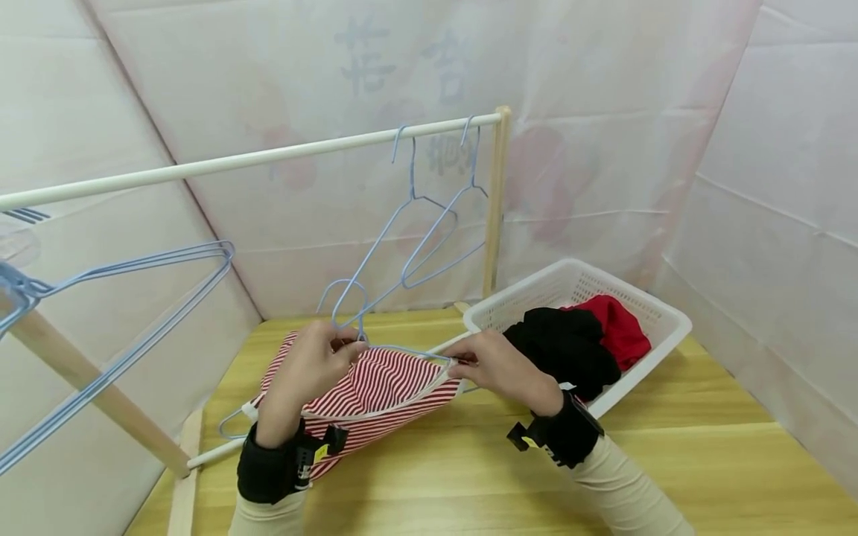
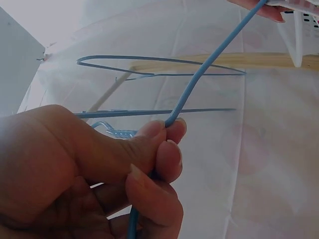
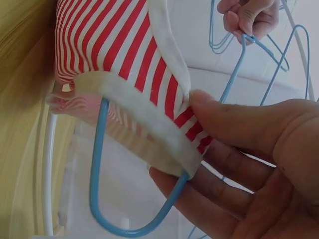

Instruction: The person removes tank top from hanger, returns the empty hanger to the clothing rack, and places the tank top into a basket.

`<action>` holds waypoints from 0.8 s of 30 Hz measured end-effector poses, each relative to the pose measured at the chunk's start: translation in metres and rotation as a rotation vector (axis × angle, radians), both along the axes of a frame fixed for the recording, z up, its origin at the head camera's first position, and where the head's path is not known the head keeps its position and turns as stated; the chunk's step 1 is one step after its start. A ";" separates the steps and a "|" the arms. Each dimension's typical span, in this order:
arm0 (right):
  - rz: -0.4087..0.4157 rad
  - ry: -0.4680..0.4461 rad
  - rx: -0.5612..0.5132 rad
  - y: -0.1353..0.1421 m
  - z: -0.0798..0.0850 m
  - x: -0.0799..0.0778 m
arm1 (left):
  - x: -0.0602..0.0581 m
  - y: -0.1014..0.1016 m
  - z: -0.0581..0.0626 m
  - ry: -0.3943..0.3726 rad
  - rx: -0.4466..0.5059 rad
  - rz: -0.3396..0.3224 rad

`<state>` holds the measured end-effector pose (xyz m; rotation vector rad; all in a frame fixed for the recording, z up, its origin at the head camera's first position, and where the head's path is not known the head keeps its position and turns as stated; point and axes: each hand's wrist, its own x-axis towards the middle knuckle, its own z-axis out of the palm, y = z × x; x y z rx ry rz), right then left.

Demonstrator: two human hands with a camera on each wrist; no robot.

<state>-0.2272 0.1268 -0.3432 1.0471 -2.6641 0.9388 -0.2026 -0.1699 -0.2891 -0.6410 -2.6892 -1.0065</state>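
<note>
My left hand [image 1: 311, 368] pinches a blue wire hanger [image 2: 199, 69] just below its hook, thumb against curled fingers. On that hanger hangs a red-and-white striped garment [image 1: 382, 383] with white trim. My right hand [image 1: 492, 365] pinches the garment's edge near one shoulder, thumb on the striped cloth and fingers beneath. In the right wrist view, the hanger's rounded end [image 3: 127, 231] sticks out past the white-edged opening [image 3: 134, 117]. Another end of the hanger pokes out at the garment's left in the head view.
A rack's white rail [image 1: 268, 155] crosses behind the hands, carrying two blue hangers [image 1: 412, 197] near its wooden right post [image 1: 496, 201]. More blue hangers [image 1: 147, 260] cluster at the left. A white plastic basket [image 1: 643, 394] holds black cloth [image 1: 563, 346] and red cloth [image 1: 617, 327] on the wooden table [image 1: 670, 454].
</note>
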 end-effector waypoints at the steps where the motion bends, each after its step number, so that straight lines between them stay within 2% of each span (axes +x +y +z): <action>1: -0.002 0.006 -0.004 0.000 -0.001 -0.001 | 0.000 0.000 0.000 0.001 -0.001 0.007; 6: -0.010 0.025 -0.019 0.003 0.000 -0.003 | 0.000 -0.003 0.000 -0.017 0.013 0.047; 10: -0.027 0.032 -0.017 0.006 0.001 -0.005 | -0.001 -0.006 0.002 -0.028 0.038 0.047; 15: -0.055 0.012 -0.024 0.010 0.001 -0.008 | -0.002 -0.015 0.004 -0.011 0.054 0.041; 24: -0.123 0.004 -0.035 0.013 0.003 -0.011 | 0.004 -0.032 0.011 0.038 0.082 0.071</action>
